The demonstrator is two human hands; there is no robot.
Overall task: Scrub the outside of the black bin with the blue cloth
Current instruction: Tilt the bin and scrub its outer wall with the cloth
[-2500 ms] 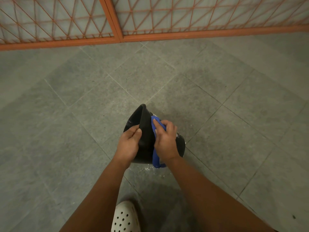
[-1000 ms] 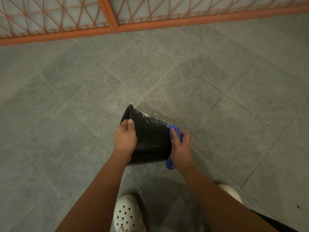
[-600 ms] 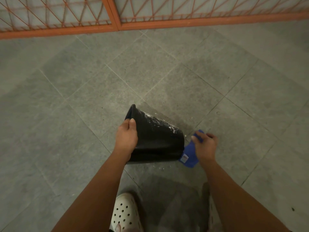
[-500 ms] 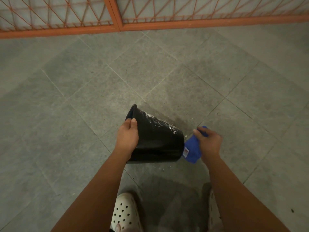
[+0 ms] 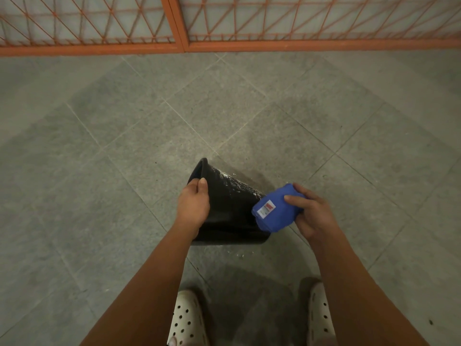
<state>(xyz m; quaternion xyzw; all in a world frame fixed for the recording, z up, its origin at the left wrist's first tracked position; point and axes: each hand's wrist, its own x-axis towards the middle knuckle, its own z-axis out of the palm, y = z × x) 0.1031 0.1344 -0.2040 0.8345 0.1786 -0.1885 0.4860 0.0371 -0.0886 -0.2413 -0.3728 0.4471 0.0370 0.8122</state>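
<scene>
A person bends over a black plastic bin (image 5: 232, 211), tipped onto its side on a grey tiled floor (image 5: 124, 171) just ahead of a pair of white perforated clogs (image 5: 187, 318). The bin's long axis runs across the person's front: the open mouth points left and slightly away, and the narrower base points right. The left hand (image 5: 193, 206) grips the rim at the mouth end, fingers curled over the lip. The right hand (image 5: 311, 216) clutches a bunched blue cloth (image 5: 273, 211) with a small white label at the base end. Whether the cloth presses on the plastic cannot be told. The right hand is therefore nearer the sidewall to be scrubbed, which lies to its left and is flecked with white suds (image 5: 229, 181). An orange lattice gate (image 5: 178, 26) closes the background.
</scene>
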